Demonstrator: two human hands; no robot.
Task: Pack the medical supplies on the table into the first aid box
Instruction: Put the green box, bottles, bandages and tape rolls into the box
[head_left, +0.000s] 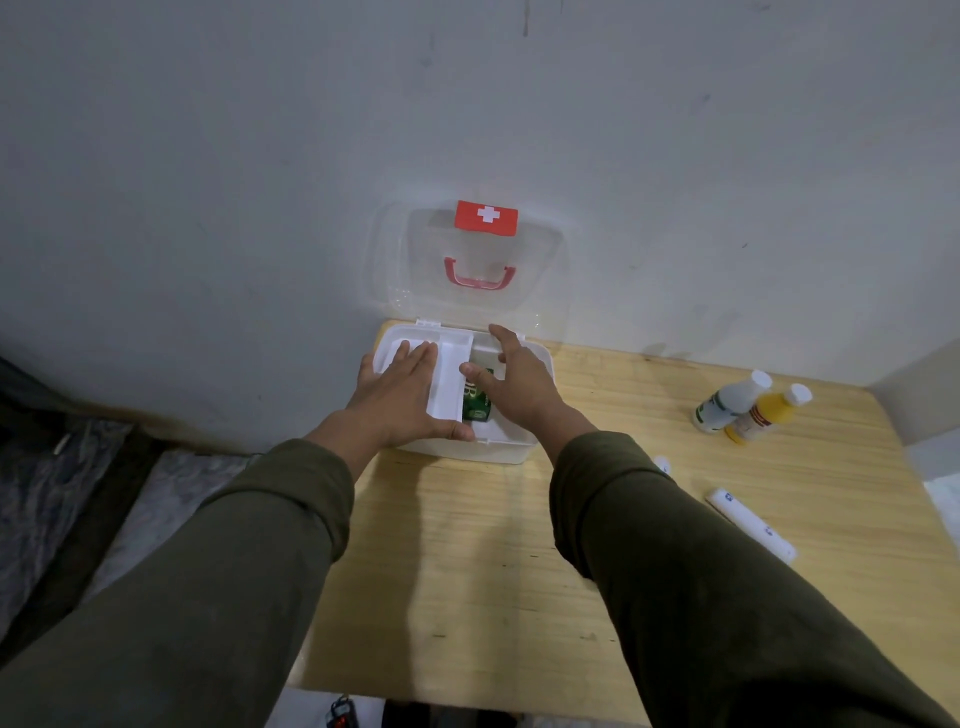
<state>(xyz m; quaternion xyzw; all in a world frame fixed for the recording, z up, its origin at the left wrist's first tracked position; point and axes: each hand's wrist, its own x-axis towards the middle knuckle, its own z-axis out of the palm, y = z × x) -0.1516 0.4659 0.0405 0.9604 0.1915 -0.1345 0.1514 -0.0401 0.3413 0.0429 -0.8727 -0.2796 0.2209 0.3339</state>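
Observation:
The white first aid box (511, 451) stands open at the table's far left corner. Its clear lid (410, 260), with a red cross label and a red handle, leans against the wall. My left hand (400, 395) lies flat on the white inner tray (448, 384), with the thumb hooked at the tray's front edge. My right hand (522, 387) hovers over the right half of the box with its fingers spread. A green packet (475, 406) lies inside, just beside the thumb. A white bottle (727, 401), a yellow bottle (763, 415) and a long white packet (750, 522) lie on the table to the right.
The wooden table (467, 571) meets the grey wall at the back, with its left edge just beside the box. A small white item (663, 464) peeks out beside my right sleeve. Dark fabric covers the floor to the left.

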